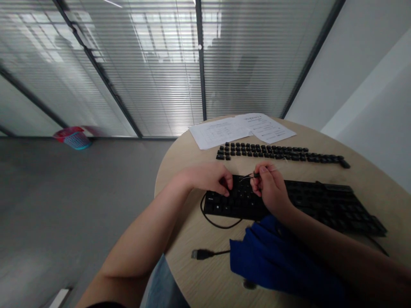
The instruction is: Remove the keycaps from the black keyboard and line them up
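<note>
A black keyboard (250,206) lies across the round wooden table, with keycaps off part of its upper left area. My left hand (208,176) rests at its left end, fingers bent over the keys and the thumb apart from the forefinger. Pinched in my right hand (271,188) is a wire keycap puller (256,175); its thin loops point left, just over the keyboard. Whether the loops touch a key I cannot make out. Behind the keyboard, loose black keycaps (257,149) stand in rows.
Two printed sheets (221,130) lie at the table's far edge. Near me are a blue cloth (269,256) and a cable with a USB plug (201,254). A red and blue basket (76,139) stands on the floor by the glass partition with blinds (163,85).
</note>
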